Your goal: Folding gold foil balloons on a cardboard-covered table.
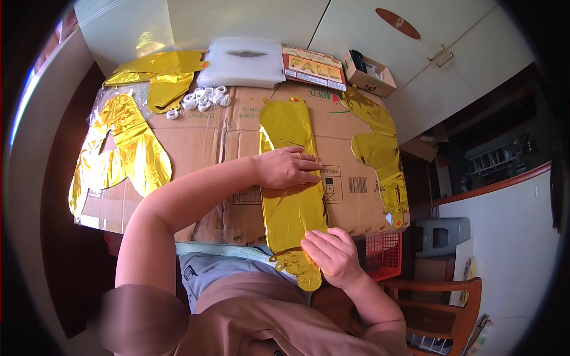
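Gold foil (291,219) under left hand (287,168); white rolls (205,98), frosted box (237,65), carton (369,83) beyond.

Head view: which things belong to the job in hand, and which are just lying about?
Likely the job's: long gold foil piece under the left hand, right hand at its near end; cardboard beneath it; perhaps the other gold foil pieces.

Seemingly lying about: white coils, frosted case, open carton, red crate, wooden chair.

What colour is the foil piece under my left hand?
The foil piece is shiny gold, best seen in the head view.
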Tool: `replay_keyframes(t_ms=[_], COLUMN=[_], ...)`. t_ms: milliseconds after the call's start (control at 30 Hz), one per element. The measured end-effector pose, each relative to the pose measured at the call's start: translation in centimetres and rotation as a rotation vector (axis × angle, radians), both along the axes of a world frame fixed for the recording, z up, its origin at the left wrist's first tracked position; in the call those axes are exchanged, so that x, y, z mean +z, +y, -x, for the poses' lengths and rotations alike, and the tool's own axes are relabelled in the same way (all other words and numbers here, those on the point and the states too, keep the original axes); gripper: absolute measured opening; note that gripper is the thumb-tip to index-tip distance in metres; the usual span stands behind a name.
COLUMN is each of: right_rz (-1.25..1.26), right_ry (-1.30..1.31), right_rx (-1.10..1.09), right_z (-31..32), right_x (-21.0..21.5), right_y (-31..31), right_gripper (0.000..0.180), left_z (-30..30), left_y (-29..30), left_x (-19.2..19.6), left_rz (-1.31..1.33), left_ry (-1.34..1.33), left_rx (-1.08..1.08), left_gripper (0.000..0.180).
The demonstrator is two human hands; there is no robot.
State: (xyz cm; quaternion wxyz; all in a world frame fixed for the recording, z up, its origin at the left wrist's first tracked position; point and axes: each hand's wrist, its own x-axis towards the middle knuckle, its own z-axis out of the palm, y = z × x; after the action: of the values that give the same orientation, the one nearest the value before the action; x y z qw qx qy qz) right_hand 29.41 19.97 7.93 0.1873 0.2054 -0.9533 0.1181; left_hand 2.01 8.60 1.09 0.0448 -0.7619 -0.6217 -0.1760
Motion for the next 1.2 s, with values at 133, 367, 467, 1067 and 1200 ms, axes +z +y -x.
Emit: replay_keyframes(t_ms=[133, 367, 467, 1067, 1200], right_rz=[-0.005, 0.098, 0.122, 0.523, 0.424], right_ry=[0.033, -0.015, -0.058, -0.93, -0.965], right_rx=[-0.021, -0.021, 0.025, -0.04, -0.127], right_z=[0.5, 3.5, 6.0, 23.5, 27.5], right_x=[1.6, 5.4, 7.8, 10.2, 8.3], right_y=[-0.1, 0.6, 1.1, 6.7, 7.0], right_gripper=[0.022, 0.024, 0.021, 0.03, 0.028], left_z=[0.2, 0.6, 0.4, -1.6, -3.6], left_y=[0.0, -0.1, -0.1, -5.3, -7.0], left_x=[-0.5, -1.0, -0.7, 1.7, 2.8], left_rz=[0.0, 0.056, 0.087, 0.011, -0.012], left_ry=[0.027, 0.001, -0.049, -2.438, -2.321], left_rx=[0.0, -0.014, -0.011, -0.097, -0.055], left_gripper=[0.039, 0.047, 0.05, 0.069, 0.072])
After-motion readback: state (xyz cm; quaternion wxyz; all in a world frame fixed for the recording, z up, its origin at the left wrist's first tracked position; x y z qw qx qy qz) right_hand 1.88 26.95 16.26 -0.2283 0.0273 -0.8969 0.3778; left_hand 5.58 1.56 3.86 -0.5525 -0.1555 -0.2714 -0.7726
